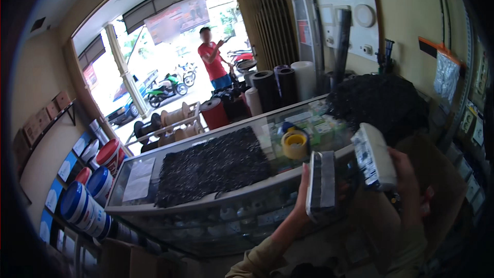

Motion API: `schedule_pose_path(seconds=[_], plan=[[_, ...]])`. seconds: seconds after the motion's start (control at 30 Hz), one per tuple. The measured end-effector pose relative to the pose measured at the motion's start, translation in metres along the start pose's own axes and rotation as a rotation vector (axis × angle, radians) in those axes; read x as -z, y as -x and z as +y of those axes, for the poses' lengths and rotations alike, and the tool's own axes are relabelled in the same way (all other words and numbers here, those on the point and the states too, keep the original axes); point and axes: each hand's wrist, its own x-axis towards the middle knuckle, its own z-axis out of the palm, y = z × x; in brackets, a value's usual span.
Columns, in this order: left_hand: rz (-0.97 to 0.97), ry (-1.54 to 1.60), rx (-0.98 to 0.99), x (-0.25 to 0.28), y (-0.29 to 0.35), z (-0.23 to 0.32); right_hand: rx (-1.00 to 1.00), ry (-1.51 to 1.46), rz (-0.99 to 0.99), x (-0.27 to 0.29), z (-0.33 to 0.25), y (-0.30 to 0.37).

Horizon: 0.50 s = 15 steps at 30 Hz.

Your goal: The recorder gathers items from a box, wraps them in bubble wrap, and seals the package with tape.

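My left hand (298,203) grips a flat rectangular pack (322,188), dark with a grey strip down its middle and pale edges. Its thumb lies along the left side; the other fingers are hidden. In my right hand (406,183) is a white box-like package (378,157) with a printed side, tilted and apart from the left one. Both are held up at the near edge of a glass display counter (242,188). Just beyond them, a yellow tape roll (295,146) rests on the counter top.
A black sheet (213,164) and a white paper (139,180) lie on the counter. A black heap (383,103) covers its right end. Upright rolls (263,92) stand behind, paint buckets (85,211) at left. Outside stands a person in red (211,59). An open cardboard box (437,180) is at right.
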Motion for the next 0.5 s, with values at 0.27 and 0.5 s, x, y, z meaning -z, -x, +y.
schedule_pose_path(seconds=[0.27,0.5], plan=[[0.170,-0.161,-0.330,-0.040,0.139,0.097,0.261,0.183,-0.201,-0.159,0.166,-0.035],[0.373,-0.273,-0.611,-0.051,0.195,0.160,-0.344,0.028,-0.409,-0.269,0.214,-0.073]])
